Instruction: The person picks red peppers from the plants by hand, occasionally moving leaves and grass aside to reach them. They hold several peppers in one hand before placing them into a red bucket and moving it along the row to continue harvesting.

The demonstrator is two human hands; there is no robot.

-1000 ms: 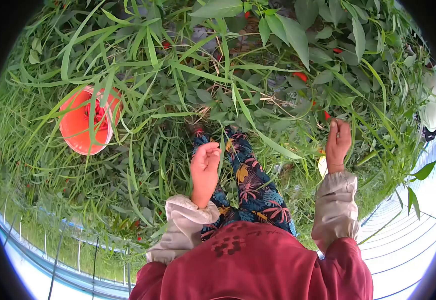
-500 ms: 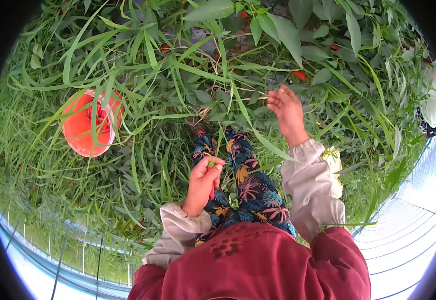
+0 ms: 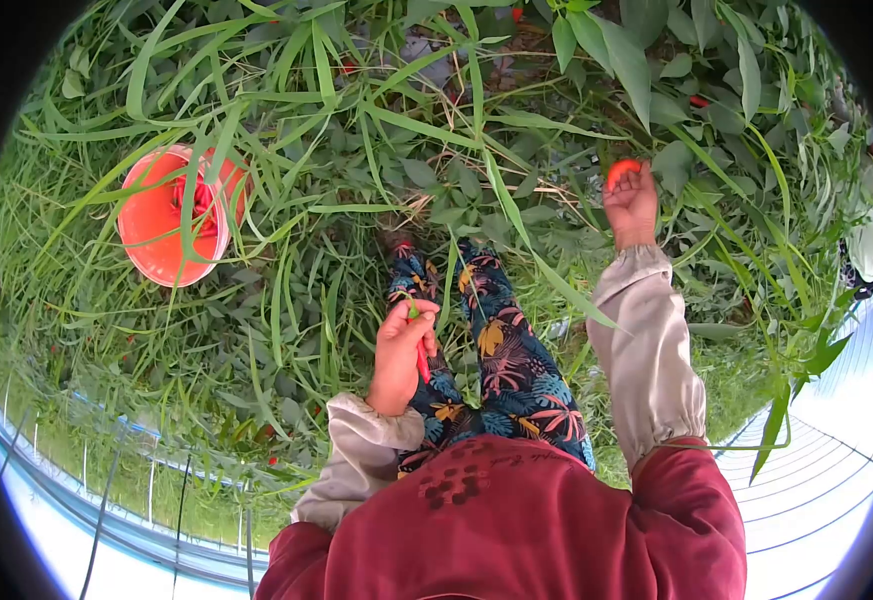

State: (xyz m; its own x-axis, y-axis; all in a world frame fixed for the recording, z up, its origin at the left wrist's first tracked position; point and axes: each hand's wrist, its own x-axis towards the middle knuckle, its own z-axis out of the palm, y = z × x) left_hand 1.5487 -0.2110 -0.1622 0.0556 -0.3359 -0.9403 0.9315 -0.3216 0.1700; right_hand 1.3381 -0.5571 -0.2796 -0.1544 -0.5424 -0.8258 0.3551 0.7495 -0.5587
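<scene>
Red chilies [image 3: 194,205] are lying in the orange bucket [image 3: 151,250] that is sitting among tall grass at the far left, well apart from both hands. Nearer the middle, the left hand [image 3: 401,350] is hanging beside the patterned trousers [image 3: 501,365], its fingers clenching a green-stemmed chili [image 3: 422,362]. Further right, the right hand [image 3: 632,205] is reaching up into the leafy plant [image 3: 596,50], its fingertips pinching a second red chili [image 3: 621,168] among the leaves.
</scene>
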